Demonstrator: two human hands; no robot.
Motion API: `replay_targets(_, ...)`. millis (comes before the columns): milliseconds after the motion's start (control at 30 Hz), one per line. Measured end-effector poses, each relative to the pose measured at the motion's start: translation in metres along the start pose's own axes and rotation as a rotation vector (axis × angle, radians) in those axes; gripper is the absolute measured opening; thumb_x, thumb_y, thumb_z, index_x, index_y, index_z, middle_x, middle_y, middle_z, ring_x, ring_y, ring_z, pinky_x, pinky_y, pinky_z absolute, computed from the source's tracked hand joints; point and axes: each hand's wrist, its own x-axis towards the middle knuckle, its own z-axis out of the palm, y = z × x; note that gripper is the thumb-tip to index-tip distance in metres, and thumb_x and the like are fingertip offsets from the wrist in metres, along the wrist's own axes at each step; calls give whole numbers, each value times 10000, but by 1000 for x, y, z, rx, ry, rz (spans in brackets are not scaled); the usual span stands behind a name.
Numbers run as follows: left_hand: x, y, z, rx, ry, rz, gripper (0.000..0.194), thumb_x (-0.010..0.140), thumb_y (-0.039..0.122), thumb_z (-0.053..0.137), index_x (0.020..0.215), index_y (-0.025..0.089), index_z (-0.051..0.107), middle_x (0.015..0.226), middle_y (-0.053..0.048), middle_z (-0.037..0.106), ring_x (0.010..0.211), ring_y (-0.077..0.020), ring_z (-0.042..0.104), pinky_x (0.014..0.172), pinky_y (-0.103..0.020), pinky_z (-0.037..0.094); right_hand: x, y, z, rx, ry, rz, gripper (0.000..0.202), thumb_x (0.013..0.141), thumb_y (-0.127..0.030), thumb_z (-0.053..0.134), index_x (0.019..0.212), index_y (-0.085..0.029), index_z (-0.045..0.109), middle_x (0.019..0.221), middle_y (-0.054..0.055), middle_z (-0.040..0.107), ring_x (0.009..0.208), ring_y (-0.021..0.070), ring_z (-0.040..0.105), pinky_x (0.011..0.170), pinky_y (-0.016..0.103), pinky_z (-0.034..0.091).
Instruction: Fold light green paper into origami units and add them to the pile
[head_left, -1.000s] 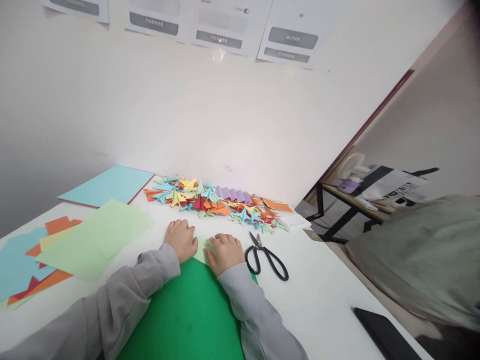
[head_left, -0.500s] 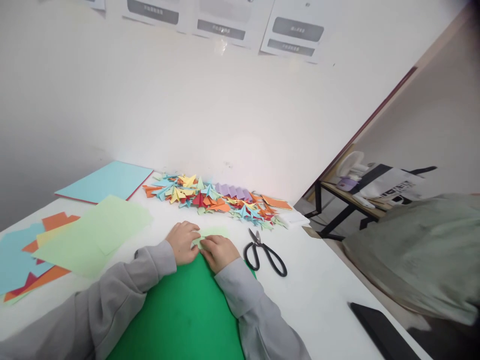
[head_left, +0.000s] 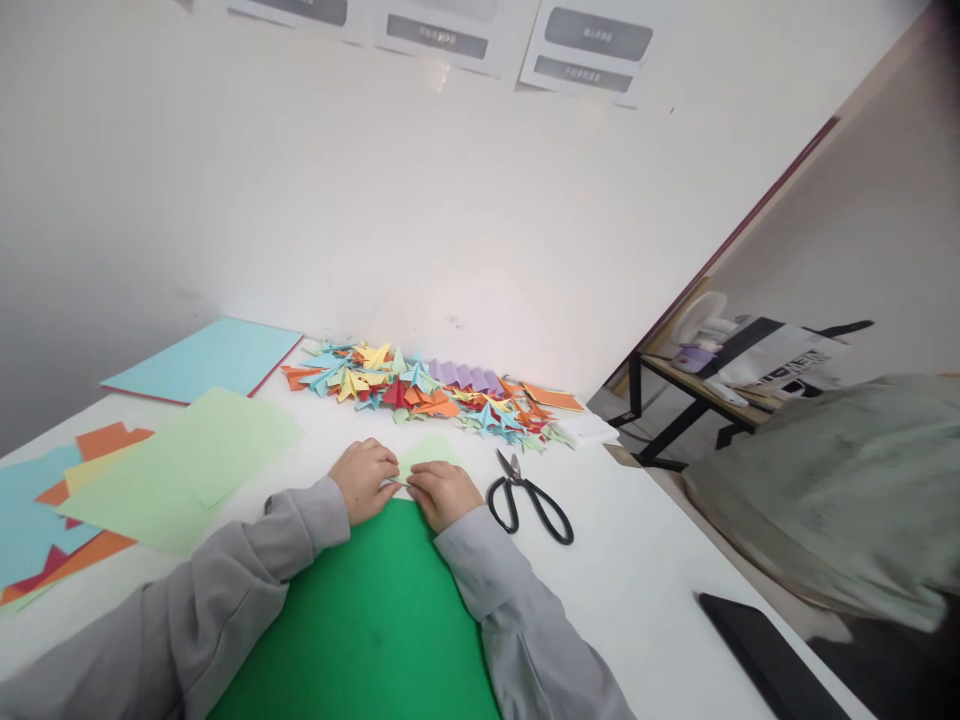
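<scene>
A small light green sheet of paper (head_left: 429,450) lies between my hands, beyond the far edge of a large green surface (head_left: 375,610). My left hand (head_left: 364,480) pinches the paper's near left side, its fingers bent together. On the opposite side, my right hand (head_left: 445,492) has thumb and fingers closed on the near edge, close to the left fingertips. The near edge seems folded up, though fingers cover part of it. Black-handled scissors (head_left: 529,498) rest just right of my right hand, blades slightly apart and pointing away.
Folded paper planes (head_left: 420,392) in several colours are heaped along the wall. Light green sheets (head_left: 187,465) and coloured offcuts (head_left: 45,510) lie at left, with a blue sheet (head_left: 206,360) behind. A black flat device (head_left: 765,650) sits at the right edge. Beyond stands a shelf (head_left: 690,385).
My fingers have shifted slightly along the light green paper's near edge, and more of the sheet shows between them. The camera view has tilted down a little. The scissors stay put.
</scene>
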Motion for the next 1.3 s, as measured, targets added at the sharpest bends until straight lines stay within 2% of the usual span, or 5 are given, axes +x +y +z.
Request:
replay_targets(300,-15,-12,-11,-58,-92,142,241,732,313,461,902,242,617,979,-24,613,934,-189,473,843,-360,302,-1,17,5,315,98,-36,137,760,-204,508,795,-186,639,916,44,647,885,119,560,804,243,419)
replay_targets(467,-22,-9,-9,-64,-67,215,261,733,320,449,929,247,606,1014,-31,599,941,-194,468,887,-393,248,-1,27,10,576,143,64,77,669,-265,611,674,-194,638,838,44,660,817,150,585,737,272,453)
replay_targets(700,-20,-5,-5,-118,-63,312,284,736,315,444,969,232,582,996,-40,596,906,-185,479,848,-356,290,2,46,27,757,171,239,280,557,-409,665,700,-168,650,669,33,635,591,143,552,518,248,426)
replay_targets(967,-22,-1,-5,-110,-64,351,301,703,307,484,976,211,569,1035,-53,563,944,-201,464,848,-360,313,4,48,29,999,83,311,448,461,-387,717,824,-139,634,624,11,613,441,78,462,413,202,355)
replay_targets(1300,-21,-6,-3,-216,-49,355,271,684,251,503,933,169,571,1011,-51,594,919,-195,487,816,-349,361,4,48,27,956,115,326,326,487,-399,701,729,-183,667,602,5,617,486,109,496,464,235,380)
